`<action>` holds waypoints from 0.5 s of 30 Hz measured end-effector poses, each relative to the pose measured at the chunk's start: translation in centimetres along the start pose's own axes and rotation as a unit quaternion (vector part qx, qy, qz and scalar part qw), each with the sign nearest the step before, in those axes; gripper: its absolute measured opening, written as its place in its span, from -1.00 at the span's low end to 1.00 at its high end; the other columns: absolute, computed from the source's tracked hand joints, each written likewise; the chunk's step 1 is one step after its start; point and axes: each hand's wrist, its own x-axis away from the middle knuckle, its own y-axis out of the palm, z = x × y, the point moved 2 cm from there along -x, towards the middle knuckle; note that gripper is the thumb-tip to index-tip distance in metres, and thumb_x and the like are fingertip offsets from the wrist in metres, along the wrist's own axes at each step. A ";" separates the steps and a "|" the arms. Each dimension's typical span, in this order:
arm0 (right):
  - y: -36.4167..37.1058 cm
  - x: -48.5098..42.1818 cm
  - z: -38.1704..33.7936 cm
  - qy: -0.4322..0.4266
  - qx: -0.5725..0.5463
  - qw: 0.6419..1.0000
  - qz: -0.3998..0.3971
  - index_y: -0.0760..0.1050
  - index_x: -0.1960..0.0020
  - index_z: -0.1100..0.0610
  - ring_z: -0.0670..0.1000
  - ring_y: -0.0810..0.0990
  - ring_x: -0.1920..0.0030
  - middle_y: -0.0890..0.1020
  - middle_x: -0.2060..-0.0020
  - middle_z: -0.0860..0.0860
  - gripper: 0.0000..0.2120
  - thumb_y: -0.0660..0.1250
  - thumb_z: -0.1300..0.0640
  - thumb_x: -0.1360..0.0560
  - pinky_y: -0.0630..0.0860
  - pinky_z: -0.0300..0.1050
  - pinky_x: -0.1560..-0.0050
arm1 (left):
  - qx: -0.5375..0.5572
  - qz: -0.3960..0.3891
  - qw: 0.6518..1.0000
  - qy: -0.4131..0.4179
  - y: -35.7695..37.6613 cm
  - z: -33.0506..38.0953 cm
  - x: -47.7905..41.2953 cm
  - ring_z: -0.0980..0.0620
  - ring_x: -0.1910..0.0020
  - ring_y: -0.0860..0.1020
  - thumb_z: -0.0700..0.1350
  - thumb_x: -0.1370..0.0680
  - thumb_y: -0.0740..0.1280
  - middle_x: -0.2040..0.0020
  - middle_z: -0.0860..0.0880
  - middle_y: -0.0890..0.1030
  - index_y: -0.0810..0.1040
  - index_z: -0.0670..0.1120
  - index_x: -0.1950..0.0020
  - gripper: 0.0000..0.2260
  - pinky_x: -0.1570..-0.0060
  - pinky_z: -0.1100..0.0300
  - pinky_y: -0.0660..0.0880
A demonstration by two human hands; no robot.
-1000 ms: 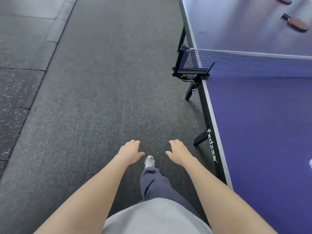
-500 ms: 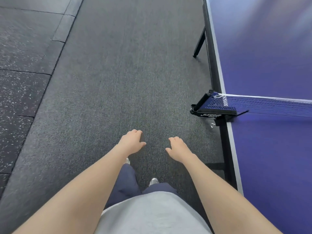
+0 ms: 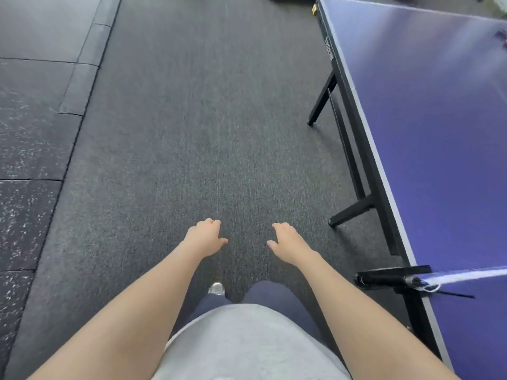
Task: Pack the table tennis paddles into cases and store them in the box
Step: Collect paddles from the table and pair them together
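Note:
My left hand [image 3: 204, 238] and my right hand [image 3: 288, 241] are stretched out in front of me over the dark carpet, palms down, fingers loosely curled, holding nothing. The blue table tennis table [image 3: 428, 127] runs along my right side. A blurred dark shape [image 3: 500, 37] lies at its far right edge; I cannot tell what it is. No case or box is in view.
The net post [image 3: 389, 278] and the net's white top edge [image 3: 466, 275] stick out at my lower right. Black table legs [image 3: 348, 212] stand on the grey carpet [image 3: 192, 119]. Speckled rubber floor tiles [image 3: 24, 133] lie to the left.
I have walked forward along the table's side: the net post has slid from ahead of me to beside my right arm, and the table's far corner has come into view. Both hands stay empty.

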 end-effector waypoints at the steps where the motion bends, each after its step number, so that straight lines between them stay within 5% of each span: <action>1: -0.8 -1.1 -0.6 0.000 0.002 1.000 0.000 0.10 -0.51 0.20 0.16 0.26 -0.42 0.27 -0.42 0.16 -0.48 0.14 0.03 -0.62 0.28 0.05 -0.37 | -0.001 0.000 1.000 0.005 -1.1 -0.3 -1.1 -0.15 -0.37 0.36 0.11 -0.61 0.21 -0.41 -0.14 0.36 0.25 -0.14 -0.47 -0.48 -0.29 -0.05 0.39; 15: -17.1 -22.7 0.6 0.046 -0.035 0.998 -0.008 0.14 -0.48 0.22 0.17 0.28 -0.41 0.29 -0.40 0.18 -0.49 0.16 0.04 -0.62 0.30 0.06 -0.36 | -0.019 -0.017 1.000 -0.001 -18.2 -0.2 -22.0 -0.14 -0.35 0.38 0.11 -0.60 0.21 -0.40 -0.13 0.37 0.26 -0.13 -0.47 -0.48 -0.26 -0.03 0.39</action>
